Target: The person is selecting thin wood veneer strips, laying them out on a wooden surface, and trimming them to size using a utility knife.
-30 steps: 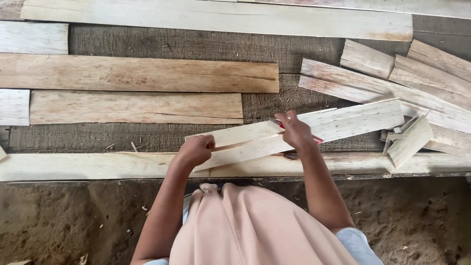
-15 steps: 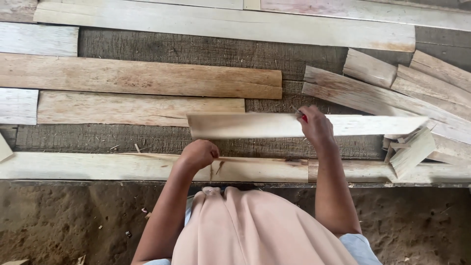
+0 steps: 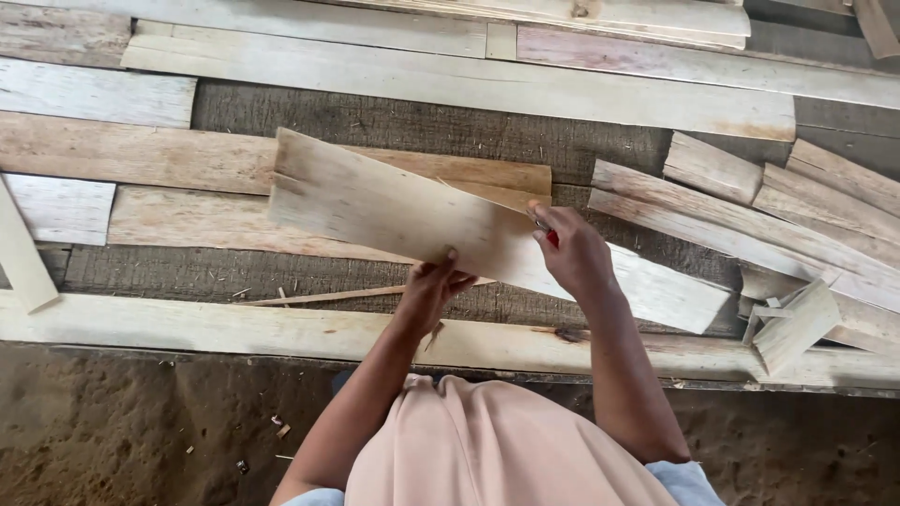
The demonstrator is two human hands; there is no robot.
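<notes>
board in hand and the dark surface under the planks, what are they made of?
Board: looks like thin raw wood, pale and unfinished; grain streaks and a split, ragged end show. Both the left hand and right hand hold it. Dark surface: rough grey and fibrous, possibly weathered wood or coarse matting; cannot tell which.

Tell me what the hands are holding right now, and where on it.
Both hold one pale wooden plank, tilted: the left hand grips its near long edge around mid-length, the right hand its far edge beside it, along with a small red thing.
</notes>
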